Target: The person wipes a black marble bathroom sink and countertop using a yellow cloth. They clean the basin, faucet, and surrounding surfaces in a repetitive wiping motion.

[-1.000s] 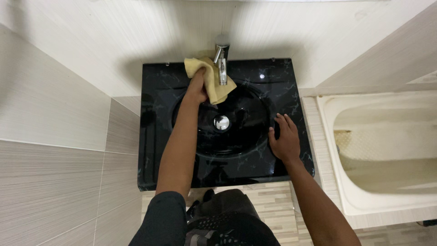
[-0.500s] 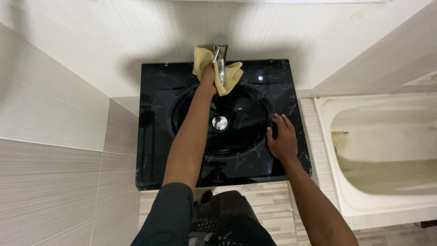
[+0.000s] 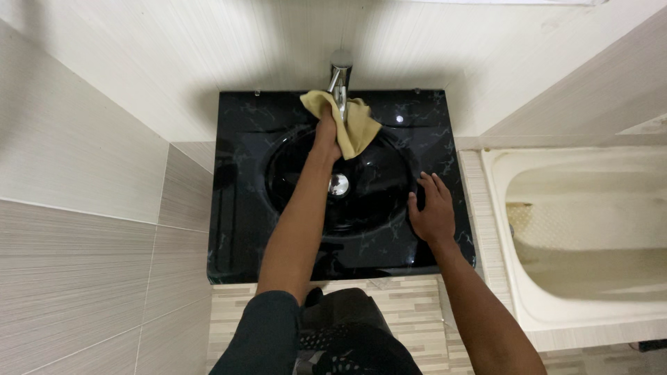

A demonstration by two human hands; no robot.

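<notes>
A glossy black marbled sink (image 3: 240, 201) hangs on the pale wall, with a round basin and a chrome drain (image 3: 338, 184) in its middle. A chrome tap (image 3: 340, 87) rises at the back edge. My left hand (image 3: 326, 137) grips a yellow cloth (image 3: 358, 125) and presses it against the tap's spout, over the far rim of the basin. My right hand (image 3: 432, 210) lies flat, fingers spread, on the sink's right rim and holds nothing.
A cream bathtub (image 3: 583, 229) stands directly right of the sink behind a tiled ledge (image 3: 479, 201). Grey striped wall tiles (image 3: 90, 208) close in on the left. Beige striped floor tiles (image 3: 410, 305) and my dark knee (image 3: 340, 333) show below the sink.
My left hand with the cloth went from left of the tap up onto it, then slid slightly down and right along the spout. My right hand has stayed on the rim.
</notes>
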